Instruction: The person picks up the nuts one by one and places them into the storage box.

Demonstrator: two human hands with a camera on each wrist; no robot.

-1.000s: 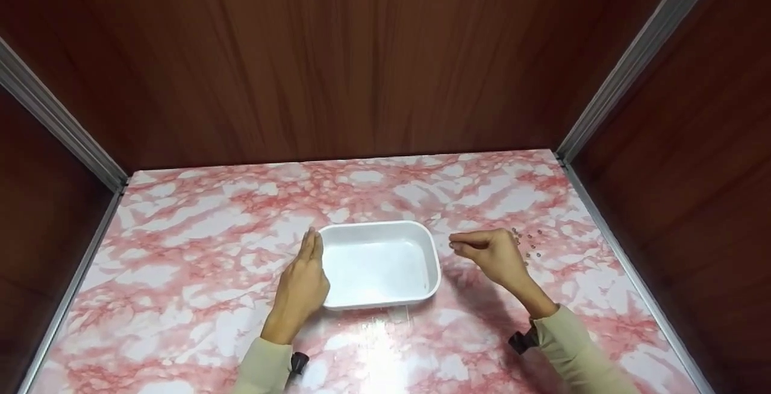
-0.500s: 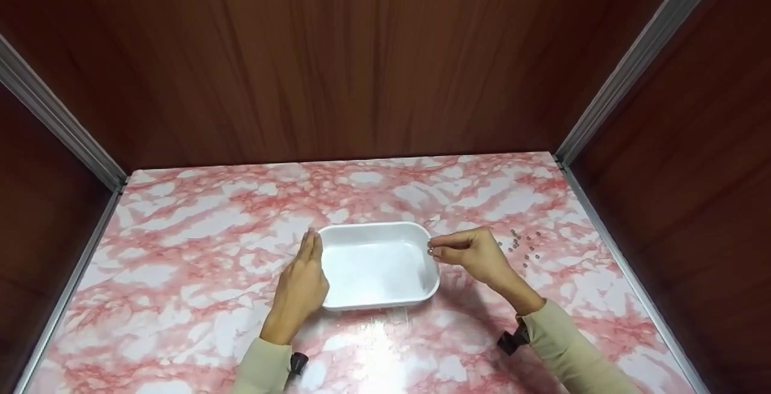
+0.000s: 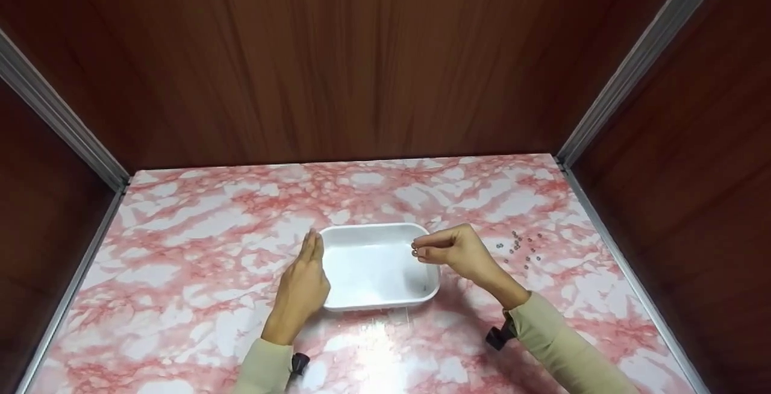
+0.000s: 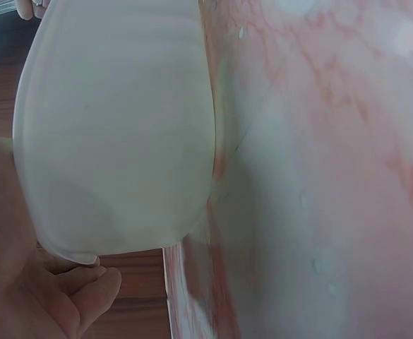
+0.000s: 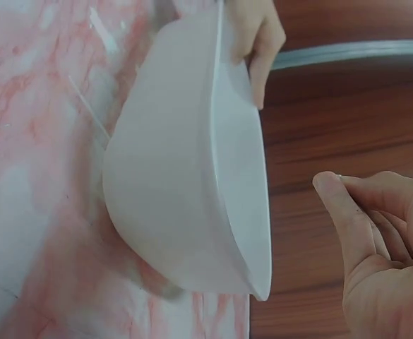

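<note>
A white rectangular dish (image 3: 373, 273) with rounded corners and a raised rim sits on the table. My left hand (image 3: 303, 285) rests along its left side, fingers straight and together. Above the dish's right end, my right hand (image 3: 455, 252) pinches a small shiny bead (image 3: 415, 251) between thumb and fingertips; in the right wrist view only a speck shows at those fingertips (image 5: 326, 182). A tiny dark speck (image 3: 424, 288) lies in the dish's near right corner. Right of my right hand, several small grey-brown beads (image 3: 517, 243) are scattered on the table.
The table (image 3: 181, 231) has a red and white marbled top. Dark wood panels (image 3: 337, 68) enclose it at the back and both sides, with metal strips (image 3: 632, 62) along the corners. A dark wrist camera (image 3: 499, 337) hangs under the right sleeve.
My right hand has moved left, from beside the dish to over its right rim, pinching the bead. More of the scattered beads are uncovered. The left hand and dish have stayed put.
</note>
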